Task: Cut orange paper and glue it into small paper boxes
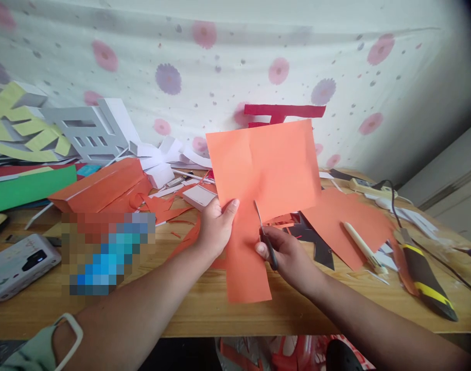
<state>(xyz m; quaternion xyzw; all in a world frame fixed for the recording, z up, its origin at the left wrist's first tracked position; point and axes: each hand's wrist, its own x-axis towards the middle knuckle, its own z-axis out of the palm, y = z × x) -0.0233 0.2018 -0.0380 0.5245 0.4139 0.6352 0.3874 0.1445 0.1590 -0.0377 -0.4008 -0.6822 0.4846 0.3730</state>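
Observation:
Held up over the desk is a sheet of orange paper (281,159), wide at the top with a narrower strip hanging down. My left hand (216,226) pinches its left edge, thumb on the front. In my right hand (283,252) is a pair of scissors (273,255) with black handles. A scissor blade shows against the paper at the inner corner where the strip meets the wide part. The other blade is hidden, and the right fingers are partly covered by the handles.
On the wooden desk (204,322) are an orange paper box (104,185), a phone (21,265), orange sheets (347,221), a cream pen-like tool (362,245) and a black-and-yellow tool (428,278) with a cord. White paper structures (98,131) and a power strip (374,190) stand behind.

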